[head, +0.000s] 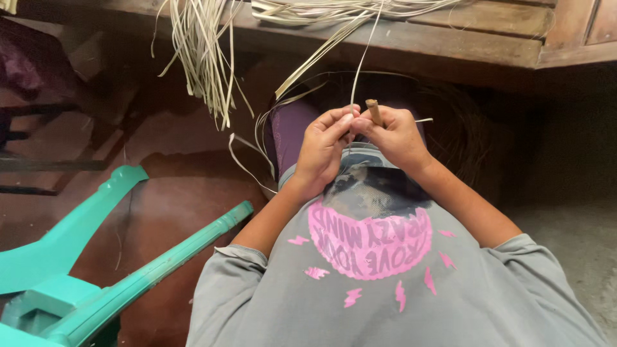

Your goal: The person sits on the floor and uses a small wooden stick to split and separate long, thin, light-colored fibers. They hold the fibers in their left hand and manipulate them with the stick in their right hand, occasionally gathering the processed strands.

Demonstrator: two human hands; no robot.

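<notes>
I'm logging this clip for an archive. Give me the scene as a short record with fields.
left hand: pinches a thin pale strip against the right hand
right hand: grips a brown wooden stick, upright
strips: pale reed strips hang off a wooden bench
nearby: green plastic chair, tipped over, at the left
floor: reddish-brown

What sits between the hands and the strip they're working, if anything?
Nothing visible. The left hand and right hand meet directly on the thin strip; the right hand also grips a brown stick.
</notes>
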